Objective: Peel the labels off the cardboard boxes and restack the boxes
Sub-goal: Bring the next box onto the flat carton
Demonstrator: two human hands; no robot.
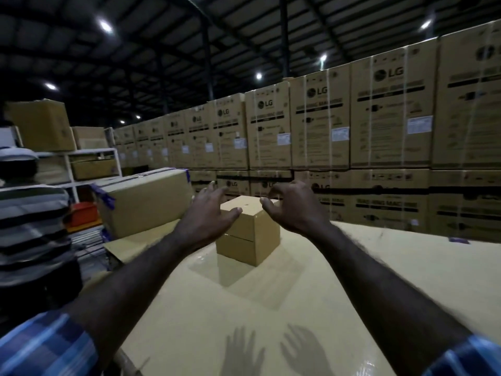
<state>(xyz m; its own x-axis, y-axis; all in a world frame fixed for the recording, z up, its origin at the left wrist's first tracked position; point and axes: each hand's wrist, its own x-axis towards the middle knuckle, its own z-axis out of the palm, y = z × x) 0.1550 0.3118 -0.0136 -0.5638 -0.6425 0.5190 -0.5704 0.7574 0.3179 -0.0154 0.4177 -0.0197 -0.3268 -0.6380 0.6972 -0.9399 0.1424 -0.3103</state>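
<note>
Fingers spread and loosely curled, both hands hold nothing: the left hand (210, 213) has its thumb at or just above the near top edge of the top box (248, 217), though contact is not certain, and the right hand (291, 206) hovers just beside its right top corner. Beneath that box sits a second small box (248, 249), the pair stacked on a broad cardboard surface (379, 267). Small, plain and stiff-walled, the top box likely lifts lightly; opposite side faces look like the best hold. No label shows on its visible faces. Beyond the hands stand tall printed cartons (390, 115).
</note>
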